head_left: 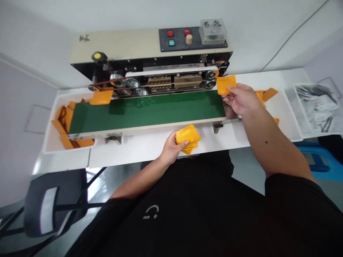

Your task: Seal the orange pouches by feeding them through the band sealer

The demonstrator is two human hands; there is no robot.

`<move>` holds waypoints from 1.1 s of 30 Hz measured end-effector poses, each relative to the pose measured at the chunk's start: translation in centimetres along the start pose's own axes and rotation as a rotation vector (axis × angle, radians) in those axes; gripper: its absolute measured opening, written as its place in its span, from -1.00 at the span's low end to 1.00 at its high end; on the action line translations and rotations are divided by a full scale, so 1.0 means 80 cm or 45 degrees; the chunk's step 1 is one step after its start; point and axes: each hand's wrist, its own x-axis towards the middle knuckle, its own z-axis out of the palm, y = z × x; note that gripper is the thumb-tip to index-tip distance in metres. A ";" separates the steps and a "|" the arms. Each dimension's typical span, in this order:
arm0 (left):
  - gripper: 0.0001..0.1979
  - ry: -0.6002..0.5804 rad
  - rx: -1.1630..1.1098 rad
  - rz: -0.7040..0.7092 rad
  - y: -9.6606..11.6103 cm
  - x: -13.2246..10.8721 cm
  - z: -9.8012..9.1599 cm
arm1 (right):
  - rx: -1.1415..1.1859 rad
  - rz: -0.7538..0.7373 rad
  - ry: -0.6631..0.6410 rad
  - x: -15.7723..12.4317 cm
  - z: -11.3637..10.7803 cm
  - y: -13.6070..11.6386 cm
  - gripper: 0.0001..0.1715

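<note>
My left hand (pixel 173 148) grips a small stack of orange pouches (pixel 188 139) at the front of the white table, just in front of the conveyor. My right hand (pixel 239 100) pinches a single orange pouch (pixel 226 85) by its edge, beside the right end of the green conveyor belt (pixel 147 112) and close to the band sealer's (pixel 160 76) rollers. Another orange pouch (pixel 102 96) lies at the belt's far left end, partly under the sealer's belts.
A white tray (pixel 47 139) at the left holds a heap of orange pouches. Another white tray (pixel 288 114) at the right holds several more. A clear bin (pixel 300 103) of packets stands at the far right. A black chair (pixel 55 203) stands at lower left.
</note>
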 end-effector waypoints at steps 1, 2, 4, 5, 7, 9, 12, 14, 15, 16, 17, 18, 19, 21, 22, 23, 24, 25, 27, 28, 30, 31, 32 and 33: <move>-0.30 0.002 -0.002 0.001 0.000 0.000 -0.001 | -0.031 0.009 0.016 0.002 0.004 0.000 -0.80; -0.30 0.004 -0.002 -0.001 0.000 -0.001 -0.002 | -0.055 0.015 0.024 0.004 0.009 0.000 -0.82; -0.31 0.013 0.001 -0.008 0.000 -0.002 -0.004 | -0.082 0.020 0.013 0.005 0.017 -0.001 -0.84; -0.31 0.020 0.004 -0.009 0.001 -0.002 -0.005 | -0.094 0.022 -0.001 0.005 0.021 -0.002 -0.85; -0.31 0.031 0.009 -0.010 0.001 -0.003 -0.006 | -0.120 0.033 -0.044 0.005 0.029 -0.005 -0.87; -0.31 0.035 0.013 -0.011 0.002 -0.003 -0.006 | -0.151 0.050 -0.088 0.004 0.036 -0.007 -0.88; -0.30 0.038 0.014 -0.002 0.002 -0.002 -0.007 | -0.210 0.051 -0.130 0.001 0.040 -0.008 -0.93; -0.29 0.040 0.006 0.005 0.001 -0.001 -0.007 | -0.241 -0.012 -0.104 -0.006 0.037 -0.006 -0.89; -0.30 0.040 0.002 0.006 0.001 0.000 -0.008 | -0.245 -0.065 -0.070 -0.012 0.033 -0.003 -0.86; -0.30 0.040 -0.003 0.004 0.001 0.000 -0.008 | -0.241 -0.131 -0.033 -0.020 0.030 0.001 -0.84; -0.30 0.041 -0.006 0.001 0.000 0.001 -0.009 | -0.234 -0.204 0.002 -0.030 0.026 0.007 -0.81; -0.31 0.042 -0.006 -0.002 0.000 0.002 -0.009 | -0.228 -0.274 0.028 -0.041 0.022 0.015 -0.78; -0.31 0.043 -0.003 -0.005 -0.001 0.003 -0.009 | -0.225 -0.338 0.046 -0.055 0.019 0.024 -0.75; -0.30 0.044 0.002 -0.014 -0.002 0.006 -0.008 | -0.245 -0.424 0.038 -0.086 0.016 0.045 -0.72; -0.29 0.044 0.003 -0.016 -0.003 0.008 -0.007 | -0.271 -0.441 0.008 -0.101 0.016 0.056 -0.71; -0.28 0.042 0.001 -0.015 -0.004 0.010 -0.005 | -0.311 -0.439 -0.045 -0.116 0.017 0.067 -0.71; -0.28 0.040 -0.004 -0.011 -0.005 0.012 -0.003 | -0.363 -0.426 -0.116 -0.130 0.019 0.078 -0.70; -0.27 0.035 -0.008 -0.005 -0.006 0.014 0.000 | -0.427 -0.407 -0.199 -0.142 0.021 0.087 -0.68; -0.26 0.018 -0.007 0.011 -0.007 0.017 0.005 | -0.556 -0.366 -0.344 -0.158 0.025 0.102 -0.65; -0.26 0.008 -0.005 0.016 -0.007 0.018 0.008 | -0.602 -0.348 -0.391 -0.163 0.028 0.107 -0.65; -0.27 -0.007 0.000 0.023 -0.006 0.019 0.013 | -0.636 -0.316 -0.446 -0.167 0.031 0.115 -0.66; -0.27 -0.010 0.000 0.025 -0.005 0.020 0.015 | -0.627 -0.298 -0.464 -0.168 0.031 0.119 -0.68; -0.28 -0.010 0.001 0.025 -0.005 0.020 0.016 | -0.606 -0.282 -0.474 -0.168 0.032 0.121 -0.71; -0.29 -0.008 0.004 0.026 -0.005 0.019 0.017 | -0.581 -0.269 -0.480 -0.168 0.032 0.124 -0.74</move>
